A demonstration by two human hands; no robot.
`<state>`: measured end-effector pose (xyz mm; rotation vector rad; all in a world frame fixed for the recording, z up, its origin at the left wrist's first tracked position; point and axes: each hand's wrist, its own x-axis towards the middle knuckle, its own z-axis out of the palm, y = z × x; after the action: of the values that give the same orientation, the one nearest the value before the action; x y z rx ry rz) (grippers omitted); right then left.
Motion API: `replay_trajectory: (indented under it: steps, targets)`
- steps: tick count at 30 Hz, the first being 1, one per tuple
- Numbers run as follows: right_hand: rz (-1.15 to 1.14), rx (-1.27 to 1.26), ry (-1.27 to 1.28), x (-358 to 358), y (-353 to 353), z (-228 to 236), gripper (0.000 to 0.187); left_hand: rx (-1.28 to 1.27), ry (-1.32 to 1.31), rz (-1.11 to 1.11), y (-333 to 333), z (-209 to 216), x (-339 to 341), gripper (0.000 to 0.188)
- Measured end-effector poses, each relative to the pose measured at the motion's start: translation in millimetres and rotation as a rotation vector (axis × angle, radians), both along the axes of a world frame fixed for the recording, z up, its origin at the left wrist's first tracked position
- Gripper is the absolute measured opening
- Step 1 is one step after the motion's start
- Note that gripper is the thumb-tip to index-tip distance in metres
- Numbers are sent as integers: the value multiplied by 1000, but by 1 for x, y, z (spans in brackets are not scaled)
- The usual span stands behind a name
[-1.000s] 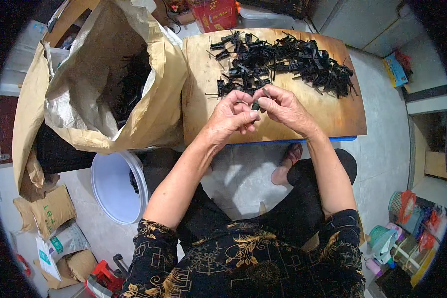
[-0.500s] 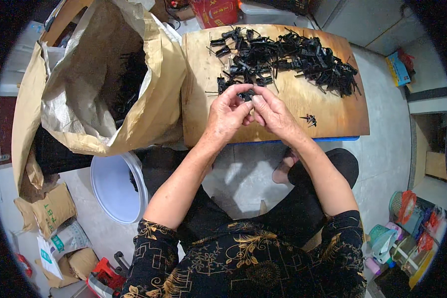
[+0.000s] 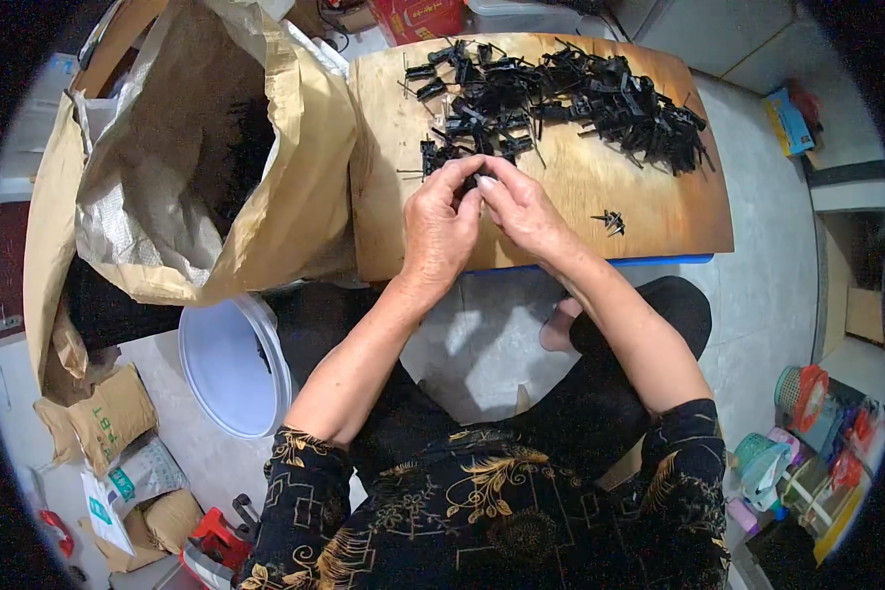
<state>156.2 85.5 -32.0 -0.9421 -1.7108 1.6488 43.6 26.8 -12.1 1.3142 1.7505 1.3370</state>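
Over the near edge of a wooden board (image 3: 560, 216), my left hand (image 3: 441, 218) and my right hand (image 3: 523, 211) meet at the fingertips. Between them they pinch a small black plastic part (image 3: 473, 183), mostly covered by the fingers. Just beyond my hands a heap of black plastic parts (image 3: 615, 103) with thin prongs spreads across the far half of the board. To the right of my right hand lies a small cluster of black pieces (image 3: 611, 222), apart from the heap.
Left of the board stands a large open paper sack (image 3: 310, 147) with dark contents. Below it is a white bucket (image 3: 228, 369) with a few black bits inside. Brown packages (image 3: 118, 413) lie at the lower left. Baskets and bags (image 3: 767, 462) crowd the lower right.
Both hands have shifted slightly left and drawn closer together, still around the black part. The whole view has also moved a little.
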Motion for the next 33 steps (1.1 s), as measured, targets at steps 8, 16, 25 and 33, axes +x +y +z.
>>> replay_trajectory:
  steps: [8,16,25,33]
  targets:
    - [60,-346,114,5,-1,8,30,-97,133,-40,4,-2,-8,30]
    - [52,-99,12,38,5,13,25,-132,-759,-160,-2,14,-15,35]
    - [118,-261,168,43,5,25,20,-224,-1023,-370,-7,11,-23,43]
    - [200,-289,205,41,6,19,16,-261,-894,-470,-13,19,-19,44]
